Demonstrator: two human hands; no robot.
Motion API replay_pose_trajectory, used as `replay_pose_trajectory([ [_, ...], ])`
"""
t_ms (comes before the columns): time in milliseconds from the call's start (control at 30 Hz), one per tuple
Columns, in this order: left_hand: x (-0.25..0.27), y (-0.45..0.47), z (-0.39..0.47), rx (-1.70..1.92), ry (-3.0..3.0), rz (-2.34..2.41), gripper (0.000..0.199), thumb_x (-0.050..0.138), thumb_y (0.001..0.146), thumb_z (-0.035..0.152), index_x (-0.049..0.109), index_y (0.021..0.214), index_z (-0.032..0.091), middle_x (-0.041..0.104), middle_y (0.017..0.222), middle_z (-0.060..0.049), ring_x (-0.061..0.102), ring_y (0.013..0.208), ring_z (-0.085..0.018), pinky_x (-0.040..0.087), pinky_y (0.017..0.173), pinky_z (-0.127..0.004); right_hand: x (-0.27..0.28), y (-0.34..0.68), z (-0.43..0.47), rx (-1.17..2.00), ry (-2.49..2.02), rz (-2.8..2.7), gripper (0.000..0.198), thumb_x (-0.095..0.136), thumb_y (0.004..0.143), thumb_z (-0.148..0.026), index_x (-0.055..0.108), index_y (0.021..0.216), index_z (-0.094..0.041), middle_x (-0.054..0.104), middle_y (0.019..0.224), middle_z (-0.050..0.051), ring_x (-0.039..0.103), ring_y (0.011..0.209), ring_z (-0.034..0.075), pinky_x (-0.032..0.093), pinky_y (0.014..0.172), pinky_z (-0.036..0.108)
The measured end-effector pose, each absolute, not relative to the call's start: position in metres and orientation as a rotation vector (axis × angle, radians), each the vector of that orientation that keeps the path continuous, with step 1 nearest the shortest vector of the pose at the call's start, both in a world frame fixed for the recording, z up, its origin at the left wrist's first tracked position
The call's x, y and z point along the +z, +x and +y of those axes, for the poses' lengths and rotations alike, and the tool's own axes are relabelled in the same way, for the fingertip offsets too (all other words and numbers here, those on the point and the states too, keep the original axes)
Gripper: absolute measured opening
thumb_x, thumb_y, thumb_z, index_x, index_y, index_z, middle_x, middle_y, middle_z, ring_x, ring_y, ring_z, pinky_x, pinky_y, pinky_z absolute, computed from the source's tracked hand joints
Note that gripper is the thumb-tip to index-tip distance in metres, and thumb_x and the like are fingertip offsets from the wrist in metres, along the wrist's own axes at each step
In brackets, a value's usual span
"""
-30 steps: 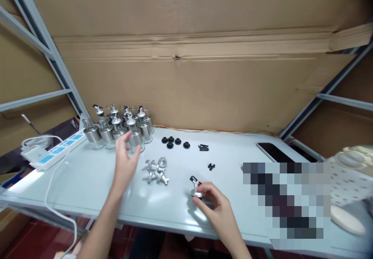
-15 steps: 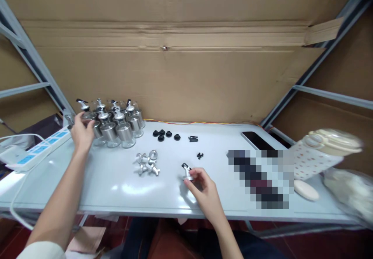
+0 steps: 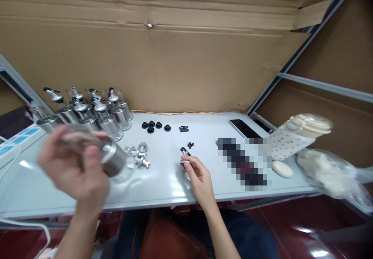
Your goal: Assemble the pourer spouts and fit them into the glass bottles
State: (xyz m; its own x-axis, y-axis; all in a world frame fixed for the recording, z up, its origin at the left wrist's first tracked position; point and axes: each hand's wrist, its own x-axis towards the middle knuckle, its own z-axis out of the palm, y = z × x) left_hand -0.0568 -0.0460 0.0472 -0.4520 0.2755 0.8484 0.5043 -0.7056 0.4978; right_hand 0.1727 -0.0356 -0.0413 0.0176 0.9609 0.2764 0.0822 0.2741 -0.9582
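My left hand [image 3: 78, 173], smeared by motion, is closed around a glass bottle with a steel sleeve [image 3: 115, 160]. The bottle lies tilted over the table's left front, its base toward the right. At the middle front, my right hand [image 3: 201, 179] pinches a silver pourer spout with a black lever [image 3: 185, 153] between thumb and fingers. Between the hands lies a small pile of silver spout parts [image 3: 140, 156]. Behind my left hand stand several sleeved bottles [image 3: 109, 125], many topped with pourer spouts.
Black stoppers [image 3: 151, 126], black levers [image 3: 183, 128] and tiny black pieces [image 3: 190, 145] lie mid-table. To the right are a phone [image 3: 243, 128], a pixelated patch, a dotted flask [image 3: 288, 140], a cream oval object [image 3: 282, 169] and a plastic bag [image 3: 326, 173]. A power strip [image 3: 20, 140] lies left.
My left hand has come away from the bottle group toward me and to the right, carrying a bottle. The right hand still holds the pourer spout. The view has shifted.
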Motion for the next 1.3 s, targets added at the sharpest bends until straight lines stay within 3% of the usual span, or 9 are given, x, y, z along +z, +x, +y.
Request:
replay_pose_trajectory([
  [67,0.033,-0.025,-0.05,-2.242,-1.781,-1.145,0.038,0.058,0.084,0.021,0.046,0.119,0.022,0.053,0.097,-0.002,0.064,0.079,-0.014,0.053,0.07,-0.033,-0.041,0.173,-0.036,1.005,-1.084,-1.322,0.026,0.051,0.088,-0.041,0.064,0.097,-0.02,0.064,0.098,0.007,0.063,0.085,0.019,0.049,0.078,0.03],
  [133,0.015,-0.001,-0.051,-2.114,-2.039,-1.185,0.037,0.054,0.085,0.016,0.046,0.121,0.022,0.056,0.099,-0.005,0.063,0.087,-0.017,0.053,0.074,-0.035,-0.04,0.173,-0.036,1.015,-1.095,-1.312,0.028,0.05,0.089,-0.042,0.063,0.098,-0.02,0.066,0.099,0.007,0.064,0.083,0.019,0.049,0.079,0.031],
  [233,-0.006,0.018,-0.045,-2.012,-2.161,-1.231,0.04,0.053,0.086,0.015,0.043,0.123,0.023,0.058,0.099,-0.007,0.059,0.094,-0.019,0.05,0.082,-0.037,-0.039,0.175,-0.036,0.947,-1.096,-1.346,0.028,0.046,0.091,-0.041,0.064,0.101,-0.021,0.065,0.102,0.007,0.063,0.087,0.019,0.048,0.082,0.032],
  [467,-0.018,0.035,-0.032,-2.041,-2.237,-1.067,0.04,0.051,0.087,0.016,0.04,0.125,0.022,0.056,0.101,-0.008,0.057,0.094,-0.017,0.051,0.08,-0.033,-0.038,0.173,-0.036,0.909,-1.037,-1.398,0.03,0.05,0.091,-0.036,0.058,0.117,-0.023,0.06,0.114,0.009,0.06,0.101,0.021,0.048,0.089,0.037],
  [633,-0.02,0.037,-0.031,-2.104,-2.296,-1.052,0.042,0.051,0.086,0.016,0.039,0.125,0.024,0.059,0.097,-0.007,0.061,0.09,-0.018,0.053,0.077,-0.034,-0.009,0.17,-0.042,0.753,-0.772,-1.454,0.056,0.056,0.088,-0.033,0.035,0.139,-0.033,0.04,0.14,0.009,0.048,0.12,0.026,0.05,0.091,0.04],
  [733,-0.025,0.038,-0.03,-2.119,-2.293,-1.065,0.052,0.06,0.082,0.017,0.037,0.128,0.027,0.06,0.099,-0.006,0.064,0.087,-0.017,0.056,0.074,-0.032,0.019,0.167,-0.043,0.616,-0.683,-1.604,0.065,0.061,0.086,-0.031,0.029,0.143,-0.035,0.037,0.144,0.007,0.043,0.126,0.028,0.046,0.098,0.045],
  [1000,-0.031,0.043,-0.031,-2.139,-2.251,-1.054,0.09,0.072,0.072,0.02,0.017,0.143,0.027,0.057,0.121,-0.014,0.062,0.107,-0.024,0.055,0.084,-0.037,0.035,0.157,-0.033,0.576,-0.61,-1.758,0.045,0.063,0.082,-0.011,0.056,0.121,-0.031,0.058,0.121,0.005,0.055,0.116,0.021,0.049,0.097,0.036],
  [1200,-0.014,0.033,-0.03,-1.951,-2.425,-1.076,0.093,0.069,0.073,0.024,0.01,0.146,0.029,0.065,0.108,-0.01,0.069,0.082,-0.019,0.057,0.064,-0.028,0.037,0.161,-0.032,0.489,-0.609,-1.806,0.042,0.063,0.082,-0.013,0.057,0.12,-0.029,0.063,0.115,0.004,0.058,0.11,0.02,0.051,0.095,0.037],
  [1300,-0.007,0.029,-0.03,-1.842,-2.538,-1.075,0.095,0.067,0.073,0.022,0.007,0.146,0.029,0.067,0.1,-0.007,0.069,0.076,-0.018,0.057,0.062,-0.028,0.039,0.164,-0.032,0.476,-0.619,-1.825,0.043,0.064,0.082,-0.015,0.056,0.121,-0.031,0.062,0.115,0.004,0.059,0.108,0.019,0.051,0.094,0.035],
])
